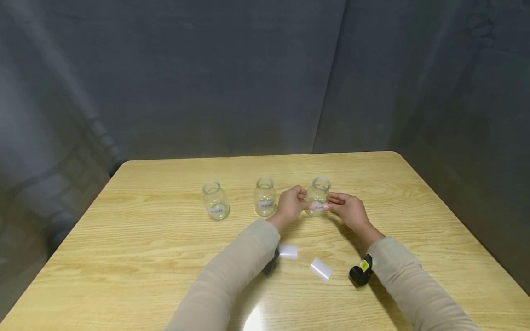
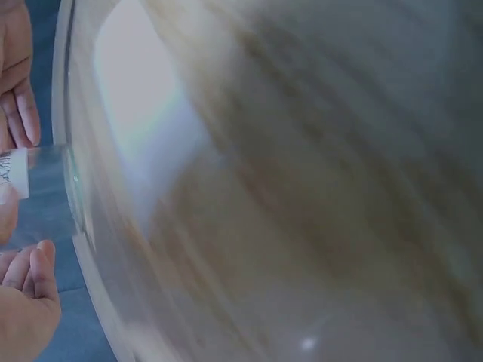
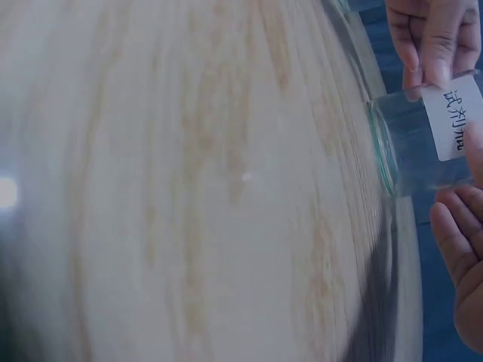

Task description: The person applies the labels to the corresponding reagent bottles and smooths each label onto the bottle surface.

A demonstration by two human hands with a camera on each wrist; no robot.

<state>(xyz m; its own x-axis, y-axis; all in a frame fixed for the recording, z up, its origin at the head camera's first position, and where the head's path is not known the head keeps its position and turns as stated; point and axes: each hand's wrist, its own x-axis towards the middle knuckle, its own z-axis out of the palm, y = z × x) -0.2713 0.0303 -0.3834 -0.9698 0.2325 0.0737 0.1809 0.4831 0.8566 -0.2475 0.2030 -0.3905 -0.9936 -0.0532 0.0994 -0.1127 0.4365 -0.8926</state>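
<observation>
Both hands are at a clear glass jar (image 1: pixel 319 187), the rightmost of three. My left hand (image 1: pixel 291 202) holds its left side, and my right hand (image 1: pixel 349 211) holds its right side. The thumbs press a white label (image 3: pixel 451 121) against the front of the glass, while the fingers curve along the sides. Handwritten dark characters show on the label in the right wrist view. In the left wrist view, part of the jar (image 2: pixel 49 192) shows at the left edge between the two hands. The jar stands upright with its mouth uncovered.
Two similar labelled jars stand to the left, a middle jar (image 1: pixel 265 195) and a far-left jar (image 1: pixel 216 201). Two white paper pieces lie nearer me, one sheet (image 1: pixel 321 269) and another (image 1: pixel 288 251) beside the left sleeve. The wooden table (image 1: pixel 136 239) ends before a dark curtain (image 1: pixel 207 82).
</observation>
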